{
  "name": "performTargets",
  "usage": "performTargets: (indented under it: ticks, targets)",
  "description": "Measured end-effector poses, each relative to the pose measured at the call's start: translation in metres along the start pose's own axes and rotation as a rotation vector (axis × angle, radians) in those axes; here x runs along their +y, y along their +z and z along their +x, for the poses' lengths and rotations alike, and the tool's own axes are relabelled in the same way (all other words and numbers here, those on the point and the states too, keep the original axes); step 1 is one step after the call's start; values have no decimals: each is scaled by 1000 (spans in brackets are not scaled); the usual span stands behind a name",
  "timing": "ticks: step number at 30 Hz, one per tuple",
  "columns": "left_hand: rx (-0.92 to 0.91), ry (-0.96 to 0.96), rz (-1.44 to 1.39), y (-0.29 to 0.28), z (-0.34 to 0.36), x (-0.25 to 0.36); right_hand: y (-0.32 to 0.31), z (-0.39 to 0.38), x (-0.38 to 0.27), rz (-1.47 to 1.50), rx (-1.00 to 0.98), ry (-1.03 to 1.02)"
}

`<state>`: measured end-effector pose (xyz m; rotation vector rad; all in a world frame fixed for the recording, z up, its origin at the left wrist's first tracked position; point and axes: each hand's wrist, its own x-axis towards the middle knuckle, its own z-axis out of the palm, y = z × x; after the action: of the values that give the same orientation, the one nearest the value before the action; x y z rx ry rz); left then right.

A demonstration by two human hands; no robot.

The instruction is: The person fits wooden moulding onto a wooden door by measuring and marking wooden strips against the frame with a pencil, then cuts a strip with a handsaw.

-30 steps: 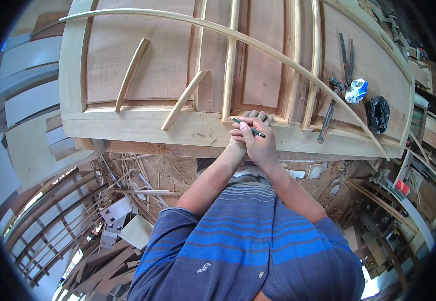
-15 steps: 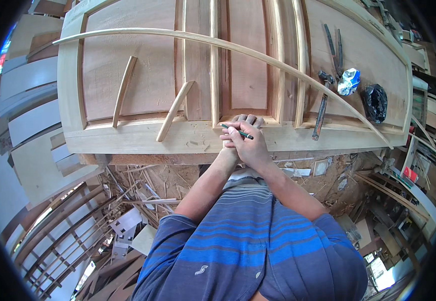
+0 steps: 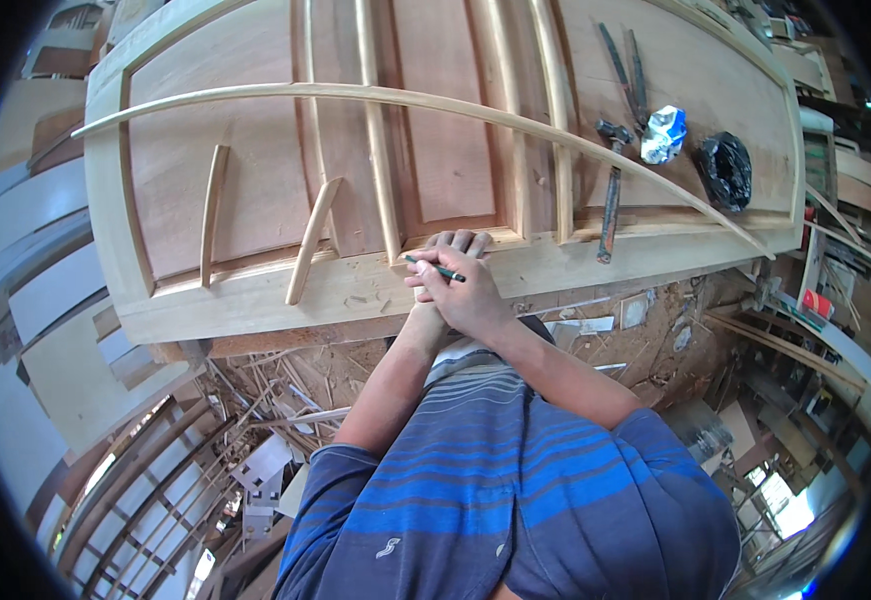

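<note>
Across the bottom rail of a pale wooden panelled door (image 3: 515, 283), my two hands rest one over the other. Underneath, my left hand (image 3: 458, 240) lies with its fingers stretched over the moulding at the foot of the middle panel; its palm is hidden. On top is my right hand (image 3: 473, 292), closed around a dark green pencil (image 3: 442, 269) that slants down to the right. Two short moulding strips, one upright (image 3: 213, 215) and one leaning (image 3: 312, 242), lie to the left of my hands.
A long, bowed wooden strip (image 3: 395, 95) spans the door. Toward its right lie a hammer (image 3: 610, 205), pincers (image 3: 627, 75) with long handles, a crumpled blue-and-white packet (image 3: 663, 135) and a black plastic bag (image 3: 724, 170). Wood offcuts (image 3: 285, 385) litter the ground below.
The whole view has shifted and tilted slightly, so the door and hands appear further left. My hands keep about the same place on the rail, pencil still held.
</note>
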<state>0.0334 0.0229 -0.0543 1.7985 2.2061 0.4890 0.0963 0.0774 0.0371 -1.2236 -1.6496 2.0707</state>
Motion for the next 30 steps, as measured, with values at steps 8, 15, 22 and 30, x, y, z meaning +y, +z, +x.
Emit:
performTargets:
  ticks: [8, 15, 22, 30]
  targets:
    - [-20, 38, 4, 4, 7, 7, -2, 3, 14, -177, 69, -29]
    - [-32, 37, 10, 6, 6, 8, -6, 1, 0, -280, 24, -93]
    - [-59, 4, -18, -6, 10, 10, -4, 5, 13, -340, 26, -127]
    - [-109, -236, -360, -13, 6, 3, -14, -8, -14, 348, -65, 173]
